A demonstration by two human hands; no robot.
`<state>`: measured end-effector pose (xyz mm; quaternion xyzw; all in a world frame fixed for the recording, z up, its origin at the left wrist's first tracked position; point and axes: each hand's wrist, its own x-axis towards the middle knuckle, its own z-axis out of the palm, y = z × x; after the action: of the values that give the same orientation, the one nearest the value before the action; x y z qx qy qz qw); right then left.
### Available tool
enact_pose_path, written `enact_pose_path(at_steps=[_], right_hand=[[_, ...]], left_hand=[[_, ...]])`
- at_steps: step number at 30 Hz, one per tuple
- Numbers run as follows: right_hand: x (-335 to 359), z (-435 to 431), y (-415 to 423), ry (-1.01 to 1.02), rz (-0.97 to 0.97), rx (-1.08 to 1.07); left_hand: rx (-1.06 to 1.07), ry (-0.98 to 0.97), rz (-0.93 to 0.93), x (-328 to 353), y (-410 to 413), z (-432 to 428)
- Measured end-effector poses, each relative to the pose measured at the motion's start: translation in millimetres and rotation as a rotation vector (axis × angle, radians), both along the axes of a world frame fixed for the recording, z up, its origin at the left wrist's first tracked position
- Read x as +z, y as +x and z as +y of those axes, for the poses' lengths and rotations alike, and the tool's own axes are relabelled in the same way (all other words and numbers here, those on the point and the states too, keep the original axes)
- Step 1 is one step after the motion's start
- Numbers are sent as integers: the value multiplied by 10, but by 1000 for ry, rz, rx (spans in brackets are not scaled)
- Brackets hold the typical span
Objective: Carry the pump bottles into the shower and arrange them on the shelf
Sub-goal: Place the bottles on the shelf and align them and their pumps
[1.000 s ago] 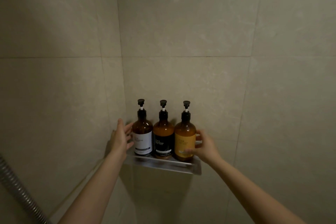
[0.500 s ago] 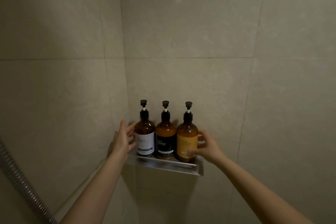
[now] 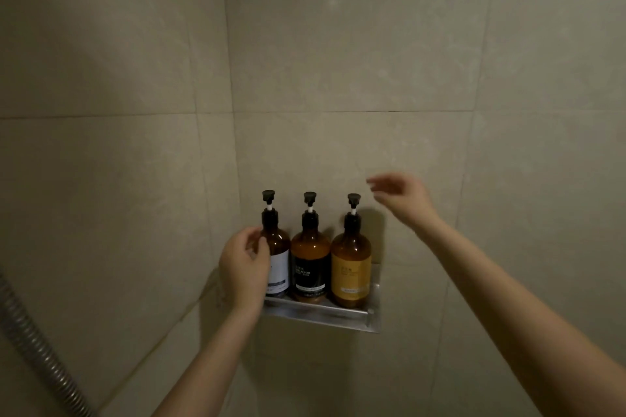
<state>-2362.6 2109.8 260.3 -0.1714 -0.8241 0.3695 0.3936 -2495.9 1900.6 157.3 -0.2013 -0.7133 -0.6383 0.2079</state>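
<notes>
Three amber pump bottles stand upright in a row on the metal shelf [image 3: 321, 313] fixed to the tiled wall. The white-label bottle [image 3: 279, 254] is on the left, the black-label bottle [image 3: 310, 262] in the middle, the yellow-label bottle [image 3: 350, 266] on the right. My left hand [image 3: 244, 264] wraps around the left side of the white-label bottle, thumb on its shoulder. Up beside the yellow-label bottle's pump head, my right hand [image 3: 403, 196] is blurred in the air, fingers apart, holding nothing.
Beige tiled walls meet in a corner just left of the shelf. A ribbed metal shower hose [image 3: 37, 345] runs diagonally through the lower left.
My right hand has let go of the yellow-label bottle and risen to pump height. My left hand has closed in around the white-label bottle.
</notes>
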Motion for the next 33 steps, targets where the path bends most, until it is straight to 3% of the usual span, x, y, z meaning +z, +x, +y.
enact_pose_path(at_steps=[3, 10, 15, 26, 33], right_hand=[[432, -173, -192, 251, -27, 111], [584, -443, -706, 573, -509, 235], [452, -426, -781, 501, -517, 264], [427, -399, -813, 496, -493, 259], [574, -616, -932, 419, -353, 330]], left_hand=[[-76, -143, 93, -10, 157, 136], [-115, -268, 165, 8, 370, 362], [-38, -336, 180, -23, 376, 382], [-74, -348, 200, -33, 366, 372], [92, -30, 94, 115, 123, 81]])
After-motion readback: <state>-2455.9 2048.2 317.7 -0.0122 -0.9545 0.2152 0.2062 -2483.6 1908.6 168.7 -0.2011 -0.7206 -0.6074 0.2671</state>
